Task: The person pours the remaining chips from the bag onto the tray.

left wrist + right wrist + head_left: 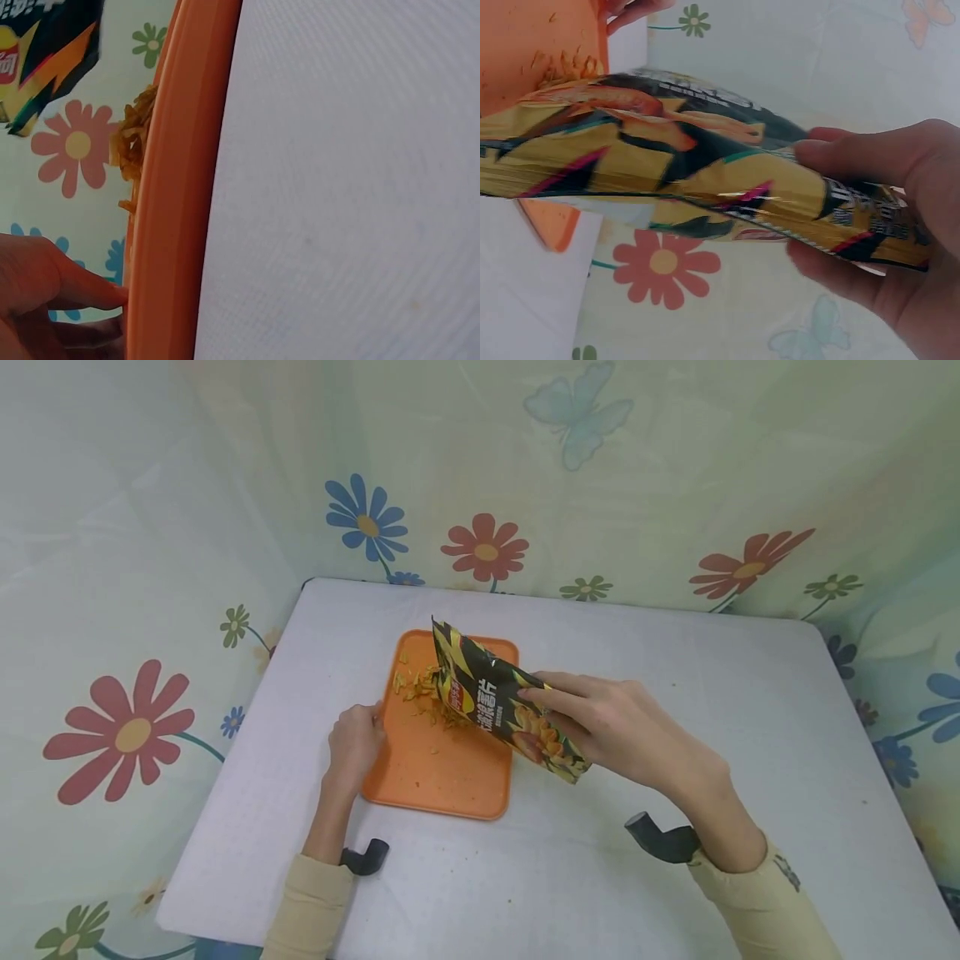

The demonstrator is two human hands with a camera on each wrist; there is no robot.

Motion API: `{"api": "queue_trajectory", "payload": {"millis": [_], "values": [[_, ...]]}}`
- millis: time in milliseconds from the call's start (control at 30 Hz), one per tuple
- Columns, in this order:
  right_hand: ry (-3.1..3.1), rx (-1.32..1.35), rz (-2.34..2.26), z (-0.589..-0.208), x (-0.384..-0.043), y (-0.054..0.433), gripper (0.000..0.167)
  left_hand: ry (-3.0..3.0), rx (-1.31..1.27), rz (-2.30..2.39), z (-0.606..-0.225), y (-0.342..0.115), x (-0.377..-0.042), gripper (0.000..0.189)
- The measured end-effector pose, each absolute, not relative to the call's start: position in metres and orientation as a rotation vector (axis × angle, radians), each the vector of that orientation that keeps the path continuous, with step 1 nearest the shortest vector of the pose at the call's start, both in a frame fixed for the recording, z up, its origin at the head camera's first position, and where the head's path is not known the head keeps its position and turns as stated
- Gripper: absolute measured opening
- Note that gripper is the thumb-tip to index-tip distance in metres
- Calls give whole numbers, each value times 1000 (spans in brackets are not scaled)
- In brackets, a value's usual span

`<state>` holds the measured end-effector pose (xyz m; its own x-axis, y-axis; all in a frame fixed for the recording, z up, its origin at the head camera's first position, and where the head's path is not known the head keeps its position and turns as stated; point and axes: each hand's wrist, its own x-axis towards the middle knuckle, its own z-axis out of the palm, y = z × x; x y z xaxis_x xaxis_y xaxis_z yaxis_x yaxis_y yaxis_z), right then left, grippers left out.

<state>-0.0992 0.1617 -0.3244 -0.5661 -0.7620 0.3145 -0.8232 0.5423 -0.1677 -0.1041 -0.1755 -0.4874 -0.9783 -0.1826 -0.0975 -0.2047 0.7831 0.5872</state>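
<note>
My right hand (600,718) grips a black and yellow chip bag (498,702) over the tray's right side. The bag is tilted, its far left end low over a pile of broken chips (420,685). In the right wrist view, thumb and fingers (847,277) lie on opposite sides of the bag (727,180). The orange tray (442,777) lies flat, with the chips toward its upper left. At the tray's left edge, my left hand (356,745) holds the rim with curled fingers. Left wrist view: fingertips meet the tray (172,187).
A white table (720,760) carries the tray, with tiny crumbs near its front. Flower-printed curtains (465,460) stand behind and along both sides. A dark curved wrist mount (663,839) juts from the right wrist, another (366,857) from the left.
</note>
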Motion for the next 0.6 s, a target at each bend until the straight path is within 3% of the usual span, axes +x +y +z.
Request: {"api": "queue_trajectory", "payload": {"millis": [600], "values": [[-2625,1369,416,-320,-96,159,41,2950,-268,1015,-487,-176,-105,26]]}}
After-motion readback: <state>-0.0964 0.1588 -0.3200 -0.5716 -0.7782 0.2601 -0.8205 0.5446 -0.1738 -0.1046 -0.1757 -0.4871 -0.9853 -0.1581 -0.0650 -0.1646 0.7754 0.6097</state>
